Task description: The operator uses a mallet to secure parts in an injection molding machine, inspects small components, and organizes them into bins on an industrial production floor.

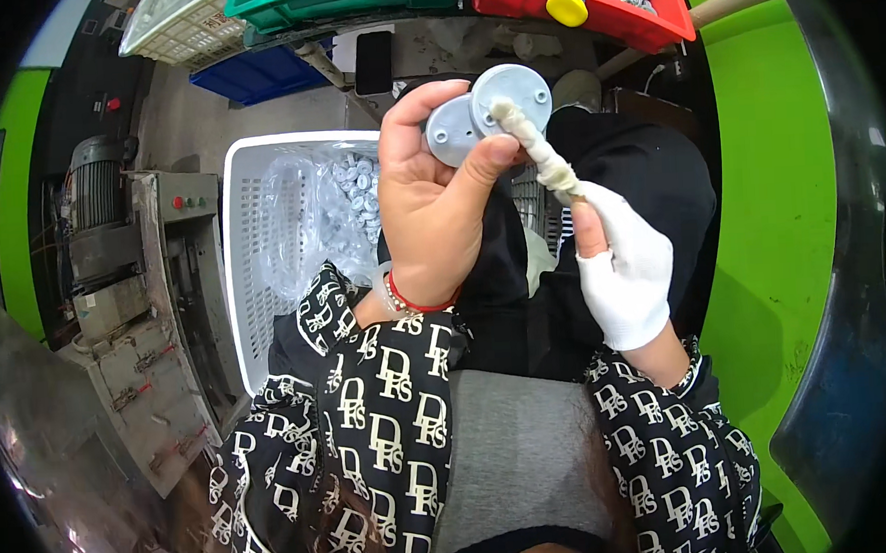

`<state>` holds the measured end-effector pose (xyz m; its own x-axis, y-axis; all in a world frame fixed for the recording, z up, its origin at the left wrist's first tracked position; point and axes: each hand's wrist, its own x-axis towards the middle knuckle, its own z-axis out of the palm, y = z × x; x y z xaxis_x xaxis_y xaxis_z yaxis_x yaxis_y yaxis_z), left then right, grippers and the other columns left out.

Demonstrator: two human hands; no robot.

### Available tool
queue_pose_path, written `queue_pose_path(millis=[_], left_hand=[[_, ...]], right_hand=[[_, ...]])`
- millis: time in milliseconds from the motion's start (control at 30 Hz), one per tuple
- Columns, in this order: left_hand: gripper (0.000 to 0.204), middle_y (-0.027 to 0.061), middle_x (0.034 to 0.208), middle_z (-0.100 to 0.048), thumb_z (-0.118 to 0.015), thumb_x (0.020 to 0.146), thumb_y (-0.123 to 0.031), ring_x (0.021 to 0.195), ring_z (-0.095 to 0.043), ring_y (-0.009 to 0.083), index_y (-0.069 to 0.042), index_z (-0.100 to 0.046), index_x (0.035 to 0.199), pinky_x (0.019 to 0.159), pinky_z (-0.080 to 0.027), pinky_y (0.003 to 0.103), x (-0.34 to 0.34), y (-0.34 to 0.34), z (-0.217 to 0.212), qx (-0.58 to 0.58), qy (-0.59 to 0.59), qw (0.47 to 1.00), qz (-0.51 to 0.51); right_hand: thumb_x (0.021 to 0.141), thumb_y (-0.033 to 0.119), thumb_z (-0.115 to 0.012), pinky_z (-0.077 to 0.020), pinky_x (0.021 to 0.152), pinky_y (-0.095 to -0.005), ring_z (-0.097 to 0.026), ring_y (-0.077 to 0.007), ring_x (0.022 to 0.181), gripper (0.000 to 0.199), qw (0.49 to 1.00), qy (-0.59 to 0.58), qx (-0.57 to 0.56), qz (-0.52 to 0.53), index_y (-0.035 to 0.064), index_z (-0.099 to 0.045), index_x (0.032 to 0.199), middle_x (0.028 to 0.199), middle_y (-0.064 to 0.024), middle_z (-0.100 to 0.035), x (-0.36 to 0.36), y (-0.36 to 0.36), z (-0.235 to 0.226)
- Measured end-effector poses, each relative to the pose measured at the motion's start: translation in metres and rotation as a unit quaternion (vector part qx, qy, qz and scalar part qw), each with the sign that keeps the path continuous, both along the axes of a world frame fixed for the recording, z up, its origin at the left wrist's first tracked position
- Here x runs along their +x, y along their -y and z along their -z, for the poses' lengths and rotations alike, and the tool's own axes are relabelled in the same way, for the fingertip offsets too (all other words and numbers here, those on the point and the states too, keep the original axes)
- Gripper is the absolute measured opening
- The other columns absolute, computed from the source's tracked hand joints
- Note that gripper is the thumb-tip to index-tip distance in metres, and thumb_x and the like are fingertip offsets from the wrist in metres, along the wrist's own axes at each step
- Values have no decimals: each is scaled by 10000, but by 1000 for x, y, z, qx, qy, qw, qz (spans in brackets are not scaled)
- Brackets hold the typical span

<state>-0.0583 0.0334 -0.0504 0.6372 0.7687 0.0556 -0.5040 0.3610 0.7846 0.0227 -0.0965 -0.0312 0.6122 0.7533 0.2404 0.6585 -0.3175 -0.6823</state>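
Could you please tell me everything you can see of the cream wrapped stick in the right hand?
The stick looks slim and cream-coloured, with a lumpy, cloth-like wrapping. The right hand grips its lower end, and it slants up and leftward. Its tip is at the face of a grey disc-shaped part in the left hand; whether tip and part touch is unclear.

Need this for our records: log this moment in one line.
Left hand: holding grey discs | right hand: gloved, holding wrapped stick, tip over one disc | white basket: small grey parts inside
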Motion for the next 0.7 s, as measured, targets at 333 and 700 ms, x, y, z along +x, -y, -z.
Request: queue_pose_path(millis=[333,700], left_hand=[[443,126,1027,-580,-628,806,-2,906,-607,185,-26,-379,1171,798,-527,306,-1,-1,-1,-4,16,1000,-1],[445,120,1030,-578,-631,802,1,922,-600,179,-32,-387,1173,817,-519,302,-1,-1,0,9,-2,1000,-2]], right_hand=[[831,99,-602,-485,570,-272,-629,-234,618,147,999,-22,22,7,15,-626,950,762,-135,-635,0,7,-3],[824,100,-601,-475,544,-281,-608,-239,579,144,1000,-10,6,1,13,-621,937,734,-131,-620,-1,10,-4]])
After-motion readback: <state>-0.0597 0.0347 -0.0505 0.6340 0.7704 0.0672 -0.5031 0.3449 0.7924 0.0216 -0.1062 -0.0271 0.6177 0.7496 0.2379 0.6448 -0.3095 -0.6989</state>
